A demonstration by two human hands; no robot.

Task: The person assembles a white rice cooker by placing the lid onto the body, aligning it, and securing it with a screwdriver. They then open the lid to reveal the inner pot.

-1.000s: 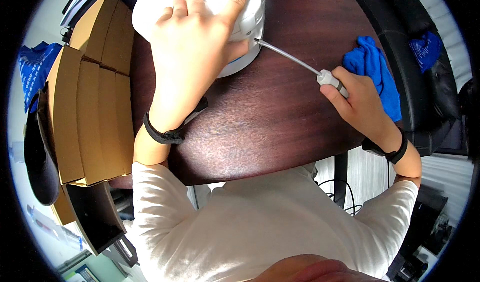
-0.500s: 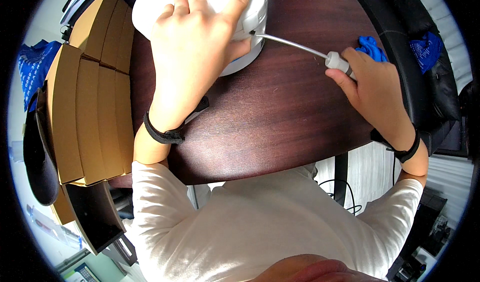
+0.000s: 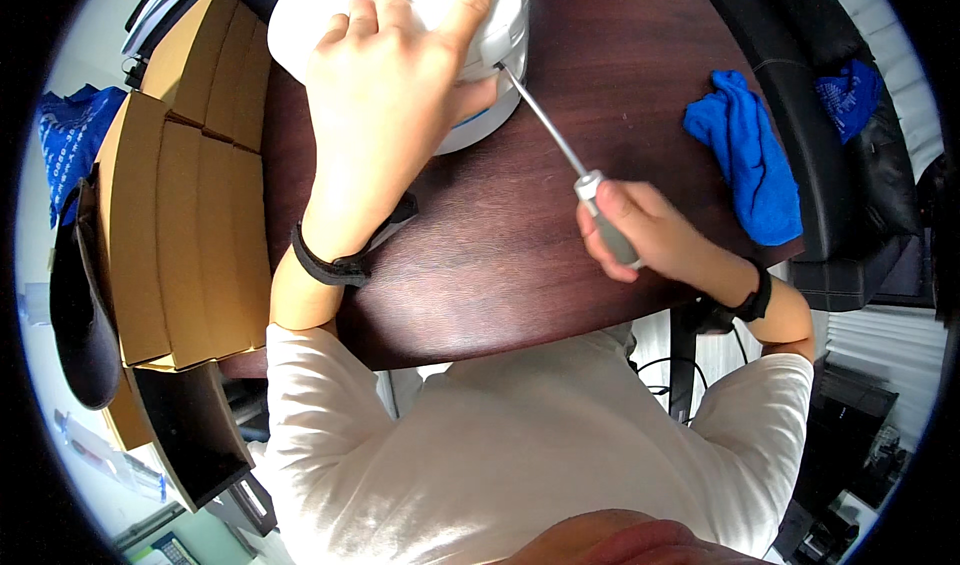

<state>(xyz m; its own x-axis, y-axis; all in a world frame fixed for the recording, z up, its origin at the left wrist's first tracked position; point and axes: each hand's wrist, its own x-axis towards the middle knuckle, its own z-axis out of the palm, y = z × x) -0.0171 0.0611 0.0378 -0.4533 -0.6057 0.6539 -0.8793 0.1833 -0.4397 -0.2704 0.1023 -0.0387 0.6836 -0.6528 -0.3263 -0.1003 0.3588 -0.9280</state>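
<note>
A white rounded plastic housing (image 3: 300, 15) sits at the far edge of the view, partly covered by my hand. My left hand (image 3: 385, 95) grips it, with the fingers bent over its top and the thumb against its near right side. My right hand (image 3: 650, 230) is closed around the grey-and-white handle of a screwdriver (image 3: 553, 128). Its long metal shaft slants up and left. The tip meets a small dark gap on the housing's side, just beyond my left thumb; how deep it goes is hidden.
Brown cardboard boxes (image 3: 190, 235) line the left of the dark wooden table (image 3: 480, 265). At the table's right edge lies a crumpled blue cloth (image 3: 750, 165). A black leather seat (image 3: 840, 205) stands beyond it, with a blue bag (image 3: 850, 100) on it.
My right hand has swung left and nearer to me with the screwdriver, whose shaft now points more steeply. More of the blue cloth shows. My left hand and the housing have barely moved.
</note>
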